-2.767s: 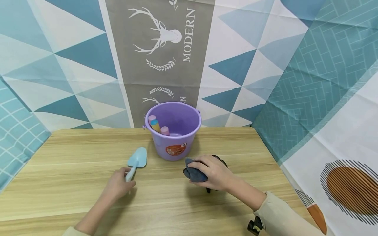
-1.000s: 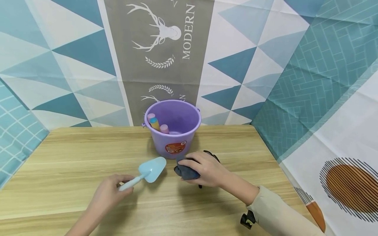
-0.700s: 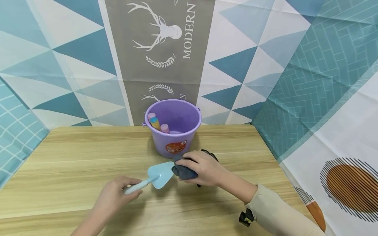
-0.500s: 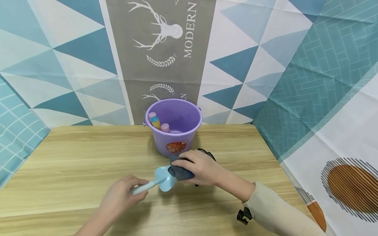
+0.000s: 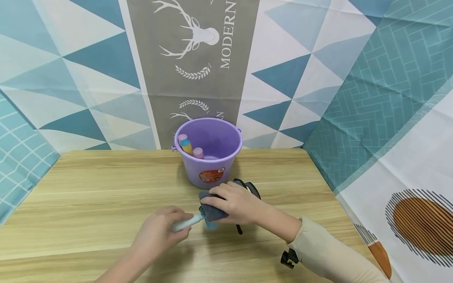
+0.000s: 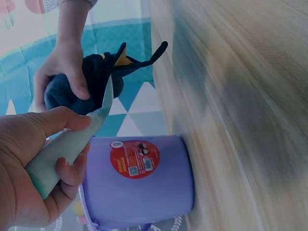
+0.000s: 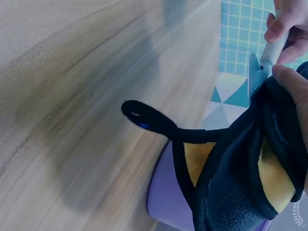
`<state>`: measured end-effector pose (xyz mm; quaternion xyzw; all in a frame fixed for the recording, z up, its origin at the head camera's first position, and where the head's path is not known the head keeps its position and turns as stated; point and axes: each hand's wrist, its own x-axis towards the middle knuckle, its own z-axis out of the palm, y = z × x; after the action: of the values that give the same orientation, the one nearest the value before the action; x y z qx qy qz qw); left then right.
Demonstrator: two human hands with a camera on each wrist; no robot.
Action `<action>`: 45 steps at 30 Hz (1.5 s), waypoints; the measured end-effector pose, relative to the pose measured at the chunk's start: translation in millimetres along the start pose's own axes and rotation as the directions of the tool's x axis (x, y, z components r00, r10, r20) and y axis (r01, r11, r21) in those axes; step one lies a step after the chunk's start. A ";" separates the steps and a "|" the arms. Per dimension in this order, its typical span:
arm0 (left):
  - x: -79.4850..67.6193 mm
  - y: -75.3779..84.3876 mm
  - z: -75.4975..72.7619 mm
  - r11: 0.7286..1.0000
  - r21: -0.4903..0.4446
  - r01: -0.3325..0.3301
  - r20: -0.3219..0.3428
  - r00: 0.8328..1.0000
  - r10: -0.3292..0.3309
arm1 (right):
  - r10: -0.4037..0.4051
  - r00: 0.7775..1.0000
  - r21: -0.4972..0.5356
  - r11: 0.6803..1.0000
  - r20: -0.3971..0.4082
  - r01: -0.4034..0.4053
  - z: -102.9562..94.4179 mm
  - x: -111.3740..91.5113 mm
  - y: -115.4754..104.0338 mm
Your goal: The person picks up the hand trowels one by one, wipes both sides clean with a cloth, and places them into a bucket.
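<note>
My left hand point(image 5: 159, 228) grips a small light-blue toy trowel point(image 5: 186, 223) by its handle, above the wooden table. The right hand point(image 5: 235, 202) holds a bunched dark blue-grey cloth point(image 5: 211, 210) with black edging and a yellow side. In the head view the cloth covers most of the trowel's blade. From the left wrist, the blade point(image 6: 108, 98) stands edge-on right at the cloth point(image 6: 72, 96). A black loop hangs from the cloth point(image 7: 236, 178) in the right wrist view, where the trowel blade point(image 7: 255, 79) meets the cloth's upper fold.
A purple bucket point(image 5: 192, 169) with a red label stands behind the hands near the table's back edge. Inside it lean several pink and yellow-blue sticks point(image 5: 186, 147). Patterned cloth hangings point(image 5: 276, 78) enclose the wooden table point(image 5: 88, 208) at back and sides.
The left hand has lifted the trowel from the table and carried it right until its blade goes under the cloth. The right hand has shifted slightly left with the cloth.
</note>
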<state>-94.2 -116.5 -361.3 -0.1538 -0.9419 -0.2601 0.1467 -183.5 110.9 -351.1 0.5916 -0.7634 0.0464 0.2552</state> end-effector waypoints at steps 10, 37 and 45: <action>-1.9 -1.7 2.3 0.975 0.076 -0.207 -0.133 0.967 0.216 | -0.009 0.997 -0.067 0.998 0.083 0.015 -4.4 -1.1 -1.0; -2.1 -16.8 -4.4 0.946 0.148 -0.288 -0.212 0.925 0.315 | 0.101 0.995 0.000 0.995 -0.004 -0.101 -17.7 -34.5 20.4; 4.3 -9.6 -1.6 0.937 0.211 -0.280 -0.169 0.933 0.317 | 0.029 0.992 0.004 1.000 -0.122 -0.029 -12.3 -21.0 17.0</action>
<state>-101.2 -124.3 -362.7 -0.2545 -0.9078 -0.1610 0.2920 -191.5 138.9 -345.9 0.5769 -0.7548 0.0870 0.3000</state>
